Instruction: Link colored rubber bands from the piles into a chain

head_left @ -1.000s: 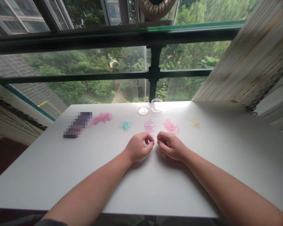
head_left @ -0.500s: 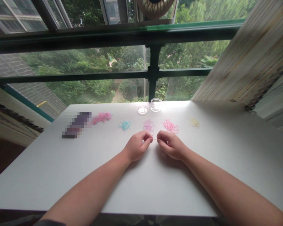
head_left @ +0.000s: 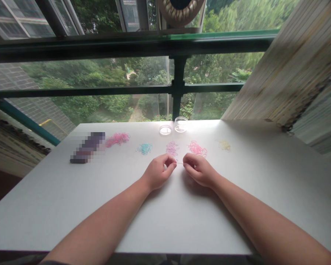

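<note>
My left hand and my right hand are closed in pinches near the middle of the white table. A thin pale strand runs between their fingertips, one end in each hand. Just beyond them lie a purple pile of small loops and a pink pile. Farther left are a blue pile and a larger pink pile; a pale yellow pile lies to the right.
Two clear round dishes stand at the table's back edge. A dark, blurred-out oblong object lies at the left. Behind the table is a window with a green rail; a curtain hangs at the right.
The view has shifted slightly. My left hand is a little farther from my right hand, and a bit more of the strand shows between them.
</note>
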`<state>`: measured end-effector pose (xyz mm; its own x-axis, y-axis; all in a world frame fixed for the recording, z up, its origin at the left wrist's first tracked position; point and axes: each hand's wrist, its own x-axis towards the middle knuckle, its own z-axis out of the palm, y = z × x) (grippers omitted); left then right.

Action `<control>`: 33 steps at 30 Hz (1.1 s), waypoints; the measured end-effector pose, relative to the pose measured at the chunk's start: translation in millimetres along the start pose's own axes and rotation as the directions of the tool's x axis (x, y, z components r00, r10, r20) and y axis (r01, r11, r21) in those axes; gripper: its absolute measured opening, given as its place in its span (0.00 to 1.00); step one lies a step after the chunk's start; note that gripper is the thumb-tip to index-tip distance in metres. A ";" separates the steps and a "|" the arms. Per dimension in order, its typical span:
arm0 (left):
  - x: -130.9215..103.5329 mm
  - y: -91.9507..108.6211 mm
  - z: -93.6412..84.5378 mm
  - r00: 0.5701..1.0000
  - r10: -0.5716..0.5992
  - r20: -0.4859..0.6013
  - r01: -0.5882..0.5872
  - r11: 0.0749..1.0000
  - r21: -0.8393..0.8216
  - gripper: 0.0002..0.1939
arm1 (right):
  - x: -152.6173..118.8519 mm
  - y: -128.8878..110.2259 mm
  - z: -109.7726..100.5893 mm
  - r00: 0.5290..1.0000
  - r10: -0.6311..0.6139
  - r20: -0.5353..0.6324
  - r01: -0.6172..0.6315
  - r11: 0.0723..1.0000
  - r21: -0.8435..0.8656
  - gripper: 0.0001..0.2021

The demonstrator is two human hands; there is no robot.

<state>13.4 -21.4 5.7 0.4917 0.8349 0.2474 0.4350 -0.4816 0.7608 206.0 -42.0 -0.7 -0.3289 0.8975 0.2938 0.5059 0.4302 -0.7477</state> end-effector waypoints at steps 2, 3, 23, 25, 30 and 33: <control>-0.5 0.2 1.1 1.000 -0.001 -0.011 0.001 1.000 -0.009 0.10 | -0.1 -0.7 0.9 1.000 -0.010 0.012 0.010 1.000 0.005 0.04; -0.8 0.4 1.6 1.000 0.000 -0.013 -0.001 1.000 -0.015 0.11 | -0.4 -1.5 1.2 1.000 -0.017 0.019 0.017 1.000 0.008 0.04; -1.8 1.5 2.5 0.999 0.033 0.012 -0.032 0.998 -0.056 0.06 | -1.1 -2.4 0.9 0.998 -0.015 0.059 0.013 0.999 0.032 0.02; -2.0 1.4 3.0 0.999 0.034 0.016 -0.034 0.998 -0.049 0.06 | -0.2 -2.7 1.4 0.998 -0.028 0.061 0.026 0.999 0.025 0.02; -2.4 -0.2 2.8 0.999 0.031 0.015 -0.031 0.999 -0.015 0.06 | 1.4 -2.1 0.5 0.999 -0.039 0.030 0.040 0.999 -0.009 0.03; -2.3 -2.1 2.3 1.000 0.021 0.003 -0.021 1.000 -0.007 0.05 | 1.6 0.4 -1.6 1.000 -0.023 -0.001 0.023 0.999 -0.026 0.03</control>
<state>13.1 -22.9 2.2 0.5030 0.8239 0.2612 0.4197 -0.4971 0.7595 206.9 -40.2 0.4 -0.3395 0.8876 0.3114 0.5191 0.4528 -0.7249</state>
